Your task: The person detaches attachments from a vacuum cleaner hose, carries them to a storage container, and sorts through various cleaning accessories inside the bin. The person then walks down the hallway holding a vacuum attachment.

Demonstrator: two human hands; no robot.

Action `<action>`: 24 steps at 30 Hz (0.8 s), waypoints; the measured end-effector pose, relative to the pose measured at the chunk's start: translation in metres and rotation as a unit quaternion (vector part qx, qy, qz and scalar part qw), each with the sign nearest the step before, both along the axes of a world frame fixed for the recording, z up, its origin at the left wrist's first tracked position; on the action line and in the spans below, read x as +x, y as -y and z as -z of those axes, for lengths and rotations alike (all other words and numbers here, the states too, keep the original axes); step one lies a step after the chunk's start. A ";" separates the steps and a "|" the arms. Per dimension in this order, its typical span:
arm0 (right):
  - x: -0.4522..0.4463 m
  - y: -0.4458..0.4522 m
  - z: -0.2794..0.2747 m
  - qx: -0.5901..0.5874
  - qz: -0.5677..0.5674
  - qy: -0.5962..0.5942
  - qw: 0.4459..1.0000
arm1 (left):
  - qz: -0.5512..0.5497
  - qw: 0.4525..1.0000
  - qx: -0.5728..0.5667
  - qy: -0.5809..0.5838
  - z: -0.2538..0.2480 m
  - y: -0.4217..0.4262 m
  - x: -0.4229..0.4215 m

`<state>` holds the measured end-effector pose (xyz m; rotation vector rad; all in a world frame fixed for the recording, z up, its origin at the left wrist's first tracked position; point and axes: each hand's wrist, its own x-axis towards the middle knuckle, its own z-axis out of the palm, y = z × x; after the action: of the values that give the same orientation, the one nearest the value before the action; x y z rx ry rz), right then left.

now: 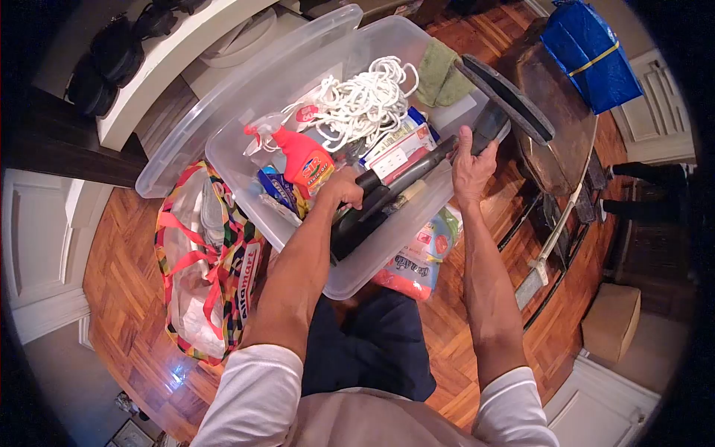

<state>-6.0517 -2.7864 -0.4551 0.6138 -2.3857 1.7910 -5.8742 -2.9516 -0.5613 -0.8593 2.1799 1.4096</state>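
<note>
A black and grey long-handled tool with a flat, elongated head lies across the clear plastic bin; I cannot make out its exact kind. My left hand is closed around its dark handle end. Nearer the head, my right hand grips the shaft at the bin's right side. Inside the bin, beside my left hand, stands a red spray bottle. White rope lies coiled behind it. Boxes and other dark handles sit below and around the tool.
A green cloth hangs at the bin's far corner, and the bin's lid leans on its left. A patterned Alfamart bag stands left. Right are a plastic packet, a brown case, a blue bag and a cardboard box.
</note>
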 end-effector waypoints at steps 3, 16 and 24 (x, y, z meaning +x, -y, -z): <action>-0.009 -0.001 0.012 0.004 0.002 -0.046 0.999 | -0.005 1.000 0.010 0.005 -0.008 0.000 0.001; -0.008 -0.001 0.009 0.034 0.021 -0.017 0.999 | -0.011 0.998 0.053 0.009 0.016 0.003 -0.002; -0.002 -0.002 0.002 0.029 0.027 -0.034 0.999 | -0.091 0.987 0.130 0.034 0.007 -0.003 -0.004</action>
<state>-6.0542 -2.7840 -0.4576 0.5992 -2.3920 1.6586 -5.8780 -2.9485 -0.5682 -1.0099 1.8520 1.6803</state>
